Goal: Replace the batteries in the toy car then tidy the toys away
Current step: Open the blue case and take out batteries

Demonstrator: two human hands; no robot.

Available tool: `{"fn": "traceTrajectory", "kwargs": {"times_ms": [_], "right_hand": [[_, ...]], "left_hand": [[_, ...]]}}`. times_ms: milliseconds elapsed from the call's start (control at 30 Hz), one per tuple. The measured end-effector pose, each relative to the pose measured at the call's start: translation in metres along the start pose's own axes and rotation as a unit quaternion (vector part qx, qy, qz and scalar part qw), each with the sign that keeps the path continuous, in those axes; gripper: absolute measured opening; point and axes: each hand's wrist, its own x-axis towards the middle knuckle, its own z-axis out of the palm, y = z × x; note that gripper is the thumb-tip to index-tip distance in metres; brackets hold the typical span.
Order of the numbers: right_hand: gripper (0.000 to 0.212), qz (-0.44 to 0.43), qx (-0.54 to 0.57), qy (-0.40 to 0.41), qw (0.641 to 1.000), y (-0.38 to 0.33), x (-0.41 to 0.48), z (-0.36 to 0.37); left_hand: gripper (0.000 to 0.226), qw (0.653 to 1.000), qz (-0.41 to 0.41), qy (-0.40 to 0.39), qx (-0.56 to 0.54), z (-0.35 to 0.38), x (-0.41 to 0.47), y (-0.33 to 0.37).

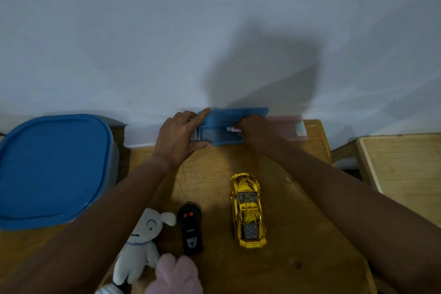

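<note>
1. Toy car (248, 210) — yellow, on its wheels — stood on the near part of the wooden table (298, 234), nose toward the wall and between the two forearms. Bare wood lay open on its right, out to the table's right edge.
2. Just left of it lay a black remote (191, 229), its thin aerial running toward the wall. A white plush dog (143, 243) lay beside the remote, and a pink plush (174, 274) poked in at the bottom edge of the view.
3. Farther on, a strip of bare wood separated the car's nose from a blue case (222, 137) at the table's back edge.
4. The left hand (179, 138) held the case's left end, thumb along the near rim and forefinger stretched to the corner of the raised lid (233, 114).
5. The right hand (253, 133), fingers curled, pinched a battery (233, 129) over the open case.
6. A clear case (140, 135) and a pink case (288, 126) flanked the blue one — all three against the wall.
7. A blue-lidded bin (52, 169) crowded the table's left side. Another wooden surface (405, 169) stood across a gap on the right.
</note>
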Motion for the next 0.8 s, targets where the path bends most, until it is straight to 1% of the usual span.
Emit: {"fn": "traceTrajectory", "kwargs": {"times_ms": [133,200,267,333,400,467,533,567,600,667,733,800], "right_hand": [[0.03,-0.026,-0.042,-0.031,0.998,-0.008,0.007,-0.005],[0.033,-0.007,-0.05,-0.043,0.998,-0.009,0.009,-0.005],[0.037,0.015,-0.032,-0.057,0.998,-0.01,0.008,-0.007],[0.032,0.023,-0.021,-0.048,0.998,-0.012,0.003,-0.009],[0.028,0.019,0.014,-0.007,1.0,-0.014,-0.005,-0.007],[0.024,0.001,0.087,0.072,0.994,-0.018,-0.018,-0.005],[0.018,-0.007,0.197,0.139,0.97,-0.018,-0.037,-0.006],[0.017,-0.001,0.227,0.147,0.963,-0.015,-0.048,-0.004],[0.017,0.006,0.227,0.135,0.965,-0.01,-0.058,0.0],[0.021,0.029,0.164,0.091,0.982,0.002,-0.074,0.013],[0.026,0.061,0.114,0.056,0.99,0.013,-0.084,0.028],[0.028,0.071,0.124,0.059,0.988,0.017,-0.087,0.033]], "left_hand": [[0.095,1.0,0.0,0.0,0.011,-0.001,0.0,0.001],[0.095,1.0,-0.002,-0.003,0.014,0.0,0.0,0.001],[0.094,1.0,-0.004,-0.006,0.018,0.0,0.0,0.001],[0.093,1.0,-0.002,-0.008,0.02,-0.001,0.0,0.001],[0.094,1.0,0.001,-0.008,0.021,-0.002,0.0,0.001],[0.094,1.0,0.0,-0.009,0.025,-0.003,0.0,0.002],[0.093,1.0,0.002,-0.01,0.028,-0.005,0.0,0.002],[0.093,1.0,0.004,-0.011,0.028,-0.005,0.0,0.002],[0.092,1.0,0.005,-0.011,0.028,-0.006,0.0,0.002],[0.092,1.0,0.008,-0.01,0.028,-0.006,0.001,0.002],[0.092,0.999,0.011,-0.01,0.031,-0.007,0.001,0.002],[0.093,0.999,0.003,-0.014,0.032,-0.007,0.0,0.004]]}}
